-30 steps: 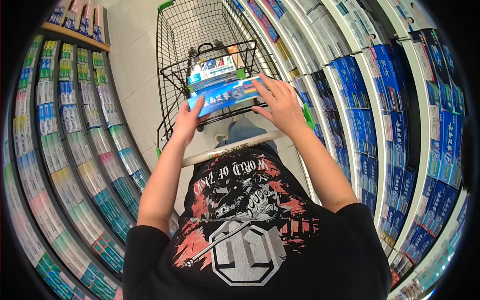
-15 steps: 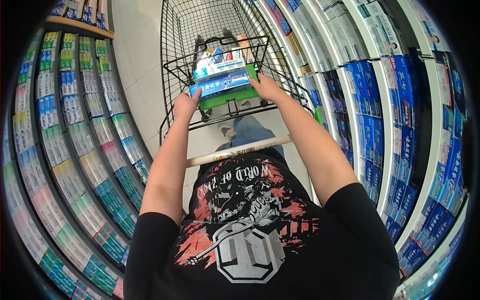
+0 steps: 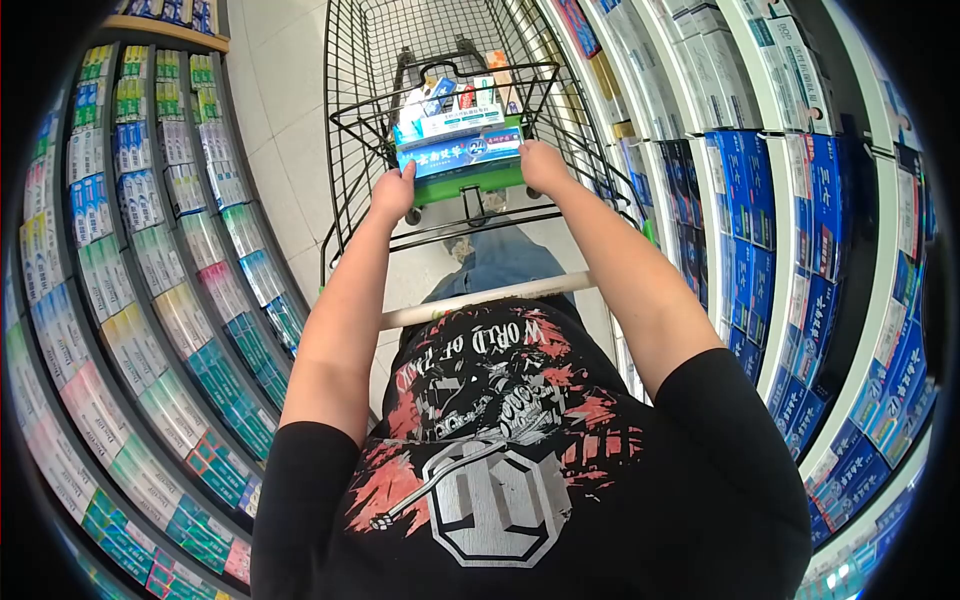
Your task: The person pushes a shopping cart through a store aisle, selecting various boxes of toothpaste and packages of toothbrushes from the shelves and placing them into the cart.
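Note:
A blue toothpaste box [image 3: 460,152] lies across the green seat panel [image 3: 468,186] at the near end of a black wire shopping cart [image 3: 345,150]. My left hand [image 3: 393,192] is at the box's left end, with its thumb up against the lower edge. At the right end, my right hand [image 3: 543,167] has its fingers closed around the box's corner. Behind the blue box stand a white box [image 3: 450,122] and several small colourful packs [image 3: 465,97]. The fingertips of both hands are partly hidden behind the box and panel.
The cart's pale handle bar [image 3: 490,298] crosses just in front of my body. Shelves of toothbrush packs [image 3: 150,260] line the left side. On the right, shelves [image 3: 745,190] hold blue and white toothpaste boxes. Pale floor tiles [image 3: 275,110] show left of the cart.
Both hands and the blue box have shifted slightly to the right and up in view. The left hand sits a little lower against the box's end. The shelves have shifted slightly in view.

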A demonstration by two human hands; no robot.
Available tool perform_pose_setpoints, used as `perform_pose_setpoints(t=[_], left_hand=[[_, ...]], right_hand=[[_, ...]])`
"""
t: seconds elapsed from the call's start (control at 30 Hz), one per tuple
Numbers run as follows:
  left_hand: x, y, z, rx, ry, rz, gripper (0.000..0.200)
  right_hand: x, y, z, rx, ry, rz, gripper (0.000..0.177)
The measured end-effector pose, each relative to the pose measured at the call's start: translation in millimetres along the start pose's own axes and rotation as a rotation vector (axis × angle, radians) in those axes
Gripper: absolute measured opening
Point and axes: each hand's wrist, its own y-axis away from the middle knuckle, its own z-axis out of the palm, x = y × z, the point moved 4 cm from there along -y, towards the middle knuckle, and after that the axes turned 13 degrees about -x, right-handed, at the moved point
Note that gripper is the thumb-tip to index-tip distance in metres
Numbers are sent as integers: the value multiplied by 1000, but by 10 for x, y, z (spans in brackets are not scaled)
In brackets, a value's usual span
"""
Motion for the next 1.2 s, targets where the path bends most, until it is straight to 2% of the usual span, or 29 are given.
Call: perform_pose_setpoints(t=[0.13,0.2,0.23,0.27,0.33,0.37,0.43,0.47,0.5,0.53,0.6,0.63,0.7,0.73,0.83,0.9,0.97,1.03,1.1,1.2], left_hand=[[41,-27,-75,-82,31,-13,65],[195,217,-195,2,-10,3,65],[250,435,-254,82,-50,9,65],[252,592,-297,180,-53,135,60],[238,1045,-391,323,-136,345,47],[284,1360,-465,370,-216,431,38],[217,1845,-467,240,-206,321,24],[201,2042,-439,191,-287,301,29],[189,2189,-403,141,-368,282,37],[211,2295,-391,142,-368,298,37],[173,2368,-295,-53,-522,44,56],[177,2358,-274,-55,-530,70,56],[136,2232,-277,-95,-544,60,71],[117,2176,-296,-163,-541,29,72],[89,2060,-282,-203,-500,36,75],[58,1965,-235,-191,-501,50,74],[161,1979,-192,-217,-476,76,73],[200,1996,-208,-117,-404,23,72],[218,1973,-175,-48,-436,56,72],[262,2019,-168,46,-481,73,71]], right_hand=[[-90,47,-162,-20,46,-46,34],[-157,249,-290,33,-42,-3,34],[-255,423,-404,70,-33,-120,34],[-329,631,-530,107,-23,-238,35],[-430,1197,-745,377,74,-619,28],[-385,1447,-796,358,143,-675,24],[-219,1915,-792,320,304,-767,20],[-131,2095,-715,300,395,-798,21],[-69,2230,-647,310,405,-793,21],[23,2314,-558,272,448,-668,22],[166,2306,-468,252,419,-440,26],[109,2289,-497,271,422,-421,26],[100,2176,-504,32,358,-87,28],[109,2120,-492,10,316,-87,30],[195,1976,-504,-31,257,-63,34],[225,1892,-531,-86,337,-40,38],[184,1953,-653,-39,318,-20,38],[205,1908,-713,1,304,-17,38],[168,1915,-767,41,327,-80,38],[182,1887,-787,57,332,-52,39]])
